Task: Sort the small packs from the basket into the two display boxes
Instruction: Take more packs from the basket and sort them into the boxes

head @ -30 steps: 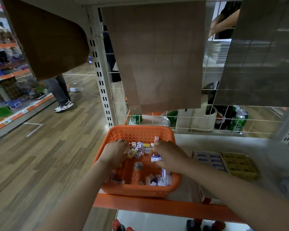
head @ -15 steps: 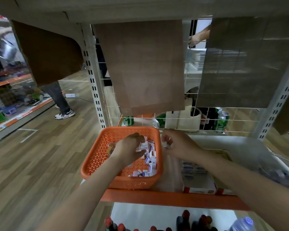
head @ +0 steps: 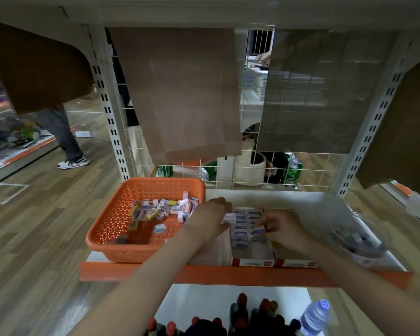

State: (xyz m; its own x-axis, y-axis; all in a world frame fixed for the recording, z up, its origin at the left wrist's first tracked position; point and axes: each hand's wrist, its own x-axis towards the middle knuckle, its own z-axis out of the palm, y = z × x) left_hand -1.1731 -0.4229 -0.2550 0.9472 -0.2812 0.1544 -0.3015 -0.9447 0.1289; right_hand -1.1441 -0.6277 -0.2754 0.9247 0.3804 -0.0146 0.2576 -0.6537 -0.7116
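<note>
Though dim, white shelf (head: 291,200), wood floor (head: 34,238).

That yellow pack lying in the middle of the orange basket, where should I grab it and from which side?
Pinch the yellow pack across its two long edges, coming straight down from above. It seems to lie flat, face up, with other packs crowding its far end, and the basket walls block any sideways reach.

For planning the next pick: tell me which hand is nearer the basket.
Left. The left hand, pinching a pack, is just beside the basket's right rim; the right hand, holding another pack, is farther right over the display box.
</note>
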